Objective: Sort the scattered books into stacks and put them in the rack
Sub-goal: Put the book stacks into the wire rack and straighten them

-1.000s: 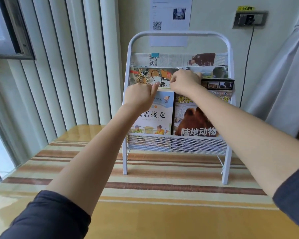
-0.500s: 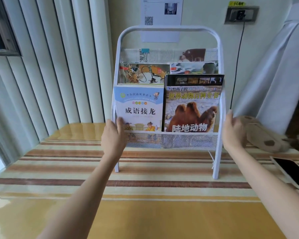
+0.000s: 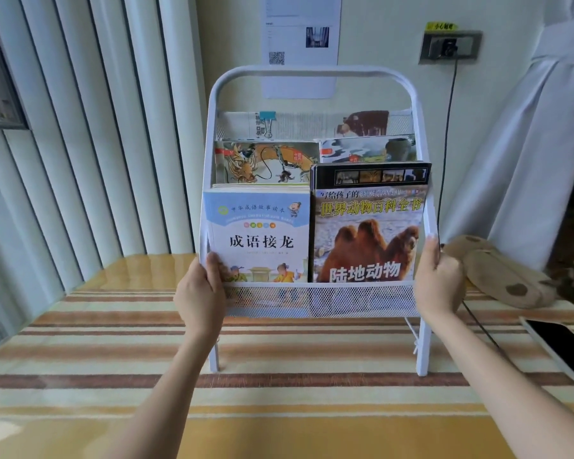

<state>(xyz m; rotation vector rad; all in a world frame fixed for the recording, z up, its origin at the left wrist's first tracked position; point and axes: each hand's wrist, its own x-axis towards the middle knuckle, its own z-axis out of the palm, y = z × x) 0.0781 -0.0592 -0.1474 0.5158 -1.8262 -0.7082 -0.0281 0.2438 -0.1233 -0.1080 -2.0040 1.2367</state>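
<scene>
A white metal rack (image 3: 312,72) stands on the striped table, filled with books. In its front mesh pocket a pale blue book (image 3: 259,233) sits left and a camel-cover animal book (image 3: 368,233) sits right. Behind them are a dragon-cover book (image 3: 265,162) and another picture book (image 3: 367,149). Clipped newspapers (image 3: 299,124) fill the top tier. My left hand (image 3: 198,294) grips the rack's left side post at the front pocket. On the rack's right side post my right hand (image 3: 439,281) is closed.
A dark phone (image 3: 564,346) lies on the table at the right edge. A brown plush toy (image 3: 497,276) rests right of the rack. A cable runs down from the wall socket (image 3: 449,48). Vertical blinds stand on the left, a white curtain on the right.
Both hands came down from the upper books to the rack's two sides and closed around its side posts. The view moved closer to the rack.
</scene>
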